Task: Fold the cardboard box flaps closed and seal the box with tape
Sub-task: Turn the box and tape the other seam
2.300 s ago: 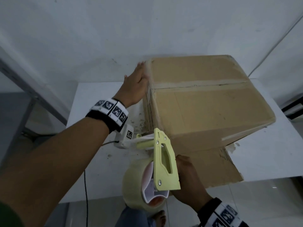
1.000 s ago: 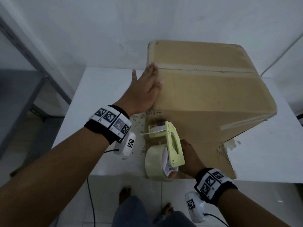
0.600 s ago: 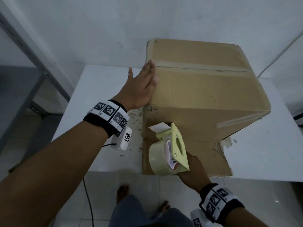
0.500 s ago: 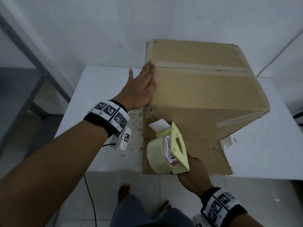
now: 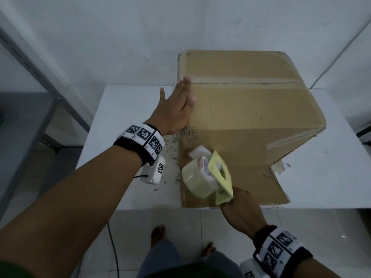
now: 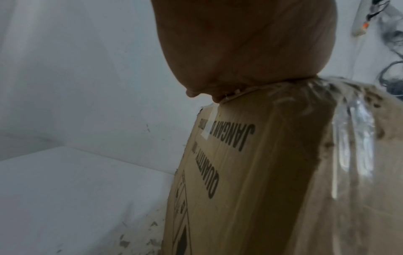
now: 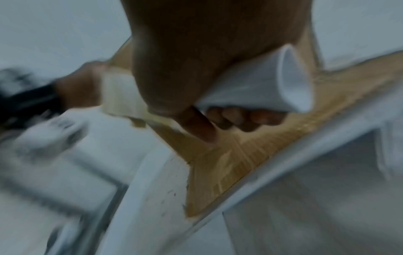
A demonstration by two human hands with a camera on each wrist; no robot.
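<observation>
A large brown cardboard box (image 5: 247, 109) stands on the white table (image 5: 124, 117), its top flaps folded shut with a taped seam across the top. My left hand (image 5: 176, 109) lies flat with straight fingers against the box's upper left edge; the left wrist view shows the palm (image 6: 240, 43) on the box corner (image 6: 261, 155). My right hand (image 5: 241, 213) grips the white handle (image 7: 257, 86) of a yellow tape dispenser (image 5: 218, 175) with a tape roll (image 5: 197, 182), held in front of the box's near side, low down and blurred.
A loose cardboard flap (image 5: 251, 187) lies flat on the table at the box's foot, reaching the near table edge. Paper scraps (image 5: 170, 145) litter the table left of the box. A grey metal frame (image 5: 40, 77) stands at left. My feet and a cable show on the tiled floor below.
The right hand has pulled the tape dispenser down and back from the box's near face toward the table edge. The left hand stays flat on the box's upper left edge.
</observation>
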